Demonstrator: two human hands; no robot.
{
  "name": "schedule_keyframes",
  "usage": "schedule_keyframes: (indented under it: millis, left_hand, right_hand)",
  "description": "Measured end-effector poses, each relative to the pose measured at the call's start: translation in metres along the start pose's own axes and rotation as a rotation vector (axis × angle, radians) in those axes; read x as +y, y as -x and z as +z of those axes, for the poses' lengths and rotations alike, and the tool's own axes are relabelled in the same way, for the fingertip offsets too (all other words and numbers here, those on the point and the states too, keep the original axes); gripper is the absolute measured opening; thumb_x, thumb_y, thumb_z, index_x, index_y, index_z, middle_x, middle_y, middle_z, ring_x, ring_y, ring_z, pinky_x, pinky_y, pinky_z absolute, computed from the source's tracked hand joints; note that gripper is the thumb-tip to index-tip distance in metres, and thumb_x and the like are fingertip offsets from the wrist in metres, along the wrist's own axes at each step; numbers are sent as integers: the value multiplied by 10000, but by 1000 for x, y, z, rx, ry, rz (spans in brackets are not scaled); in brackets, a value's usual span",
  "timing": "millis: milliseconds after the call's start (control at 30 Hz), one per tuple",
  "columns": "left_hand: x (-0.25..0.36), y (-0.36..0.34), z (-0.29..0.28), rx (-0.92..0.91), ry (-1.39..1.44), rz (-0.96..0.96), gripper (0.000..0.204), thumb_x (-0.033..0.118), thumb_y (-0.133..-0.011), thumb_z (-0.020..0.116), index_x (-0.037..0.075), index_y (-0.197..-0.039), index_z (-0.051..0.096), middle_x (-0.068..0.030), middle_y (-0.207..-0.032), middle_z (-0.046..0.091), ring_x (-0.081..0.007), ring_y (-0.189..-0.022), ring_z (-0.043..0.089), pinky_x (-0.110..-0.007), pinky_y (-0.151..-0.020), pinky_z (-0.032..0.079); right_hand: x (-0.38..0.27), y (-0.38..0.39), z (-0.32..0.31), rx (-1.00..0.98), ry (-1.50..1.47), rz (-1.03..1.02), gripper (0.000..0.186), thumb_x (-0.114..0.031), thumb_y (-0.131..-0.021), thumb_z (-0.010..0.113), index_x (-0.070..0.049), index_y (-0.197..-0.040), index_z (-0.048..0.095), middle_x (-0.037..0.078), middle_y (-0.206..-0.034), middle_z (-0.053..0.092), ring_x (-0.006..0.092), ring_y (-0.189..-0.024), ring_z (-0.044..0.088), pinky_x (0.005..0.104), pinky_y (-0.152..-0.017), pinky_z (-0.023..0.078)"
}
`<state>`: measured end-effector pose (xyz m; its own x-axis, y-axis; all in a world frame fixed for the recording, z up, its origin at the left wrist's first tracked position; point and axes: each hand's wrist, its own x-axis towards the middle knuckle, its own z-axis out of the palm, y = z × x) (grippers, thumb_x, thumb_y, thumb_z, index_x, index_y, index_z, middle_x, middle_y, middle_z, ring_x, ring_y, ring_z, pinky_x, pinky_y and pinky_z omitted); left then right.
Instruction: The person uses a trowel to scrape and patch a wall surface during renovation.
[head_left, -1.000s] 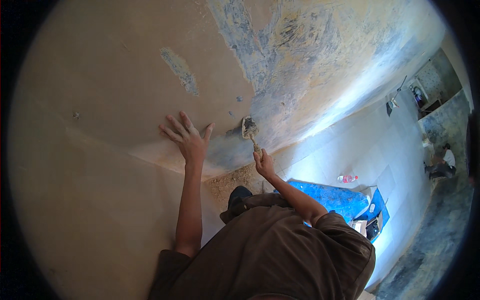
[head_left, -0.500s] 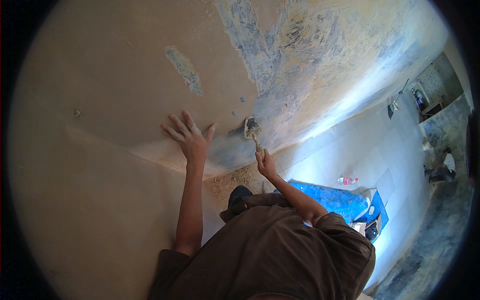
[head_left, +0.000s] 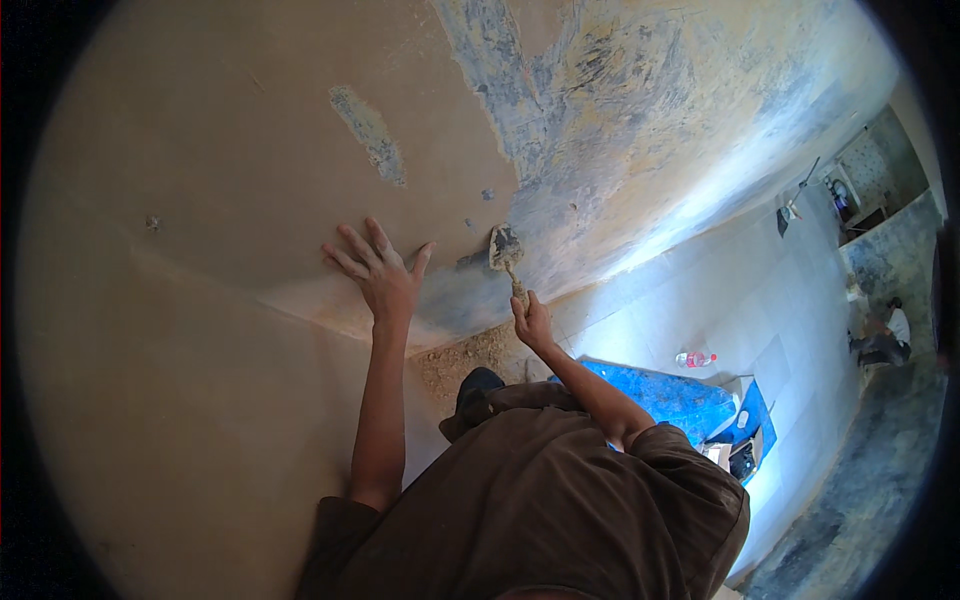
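Note:
Fingers spread, my left hand (head_left: 385, 275) rests on the tan plastered wall (head_left: 240, 140) and holds nothing. My right hand (head_left: 532, 322) grips the crusted handle of a small scraper (head_left: 507, 245), whose blade lies against the wall where tan plaster meets a mottled grey-blue, scraped area (head_left: 600, 110). A long bare patch (head_left: 365, 130) and a few small flaked spots lie above my hands.
Crumbled debris (head_left: 460, 353) lies along the wall's foot. Right of me are a blue sheet (head_left: 665, 395), a box of tools (head_left: 742, 455) and a red-capped plastic bottle (head_left: 695, 359) on the pale floor. A person (head_left: 885, 335) sits by the far right wall.
My right hand and the scraper have shifted slightly up and to the right along the wall. My left hand has moved only slightly, still spread on the plaster.

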<state>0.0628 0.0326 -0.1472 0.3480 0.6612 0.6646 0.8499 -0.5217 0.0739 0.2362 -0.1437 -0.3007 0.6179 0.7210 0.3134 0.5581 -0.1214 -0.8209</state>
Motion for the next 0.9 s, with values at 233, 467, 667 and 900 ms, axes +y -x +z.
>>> schedule_keyframes:
  millis: [233, 467, 667, 900]
  left_hand:
    - [0, -1, 2, 36, -6, 21, 1061, 651, -756, 634, 4, -1461, 174, -365, -1474, 53, -640, -1306, -29, -748, -1004, 140]
    - [-2, -1, 5, 33, -33, 43, 1068, 670, -748, 626, -77, -1415, 257, -393, -1463, 24, -641, -1305, -59, -750, -996, 93]
    - [-2, 0, 5, 25, -21, 41, 1074, 665, -749, 629, -75, -1424, 242, -391, -1468, -3, -647, -1301, -69, -749, -1000, 82]
    - [0, -3, 1, 25, -30, 41, 1078, 667, -747, 629, -86, -1417, 246, -387, -1469, -8, -647, -1300, -66, -750, -1001, 80]
  right_hand:
    - [0, 1, 1, -4, -25, 29, 358, -301, -929, 574, 53, -904, 523, 180, -465, 441, 345, -406, 476, 450, -431, 323]
    - [-4, 2, -3, -9, -12, 51, 370, -315, -931, 570, 50, -895, 526, 181, -466, 445, 348, -407, 477, 450, -430, 323]
    - [-5, 3, -6, -71, 23, 89, 420, -321, -922, 576, 91, -987, 522, 225, -529, 516, 404, -499, 550, 473, -483, 382]
    - [-1, 2, -1, -7, 15, 53, 437, -325, -923, 577, 107, -978, 546, 194, -490, 478, 365, -442, 514, 462, -442, 349]
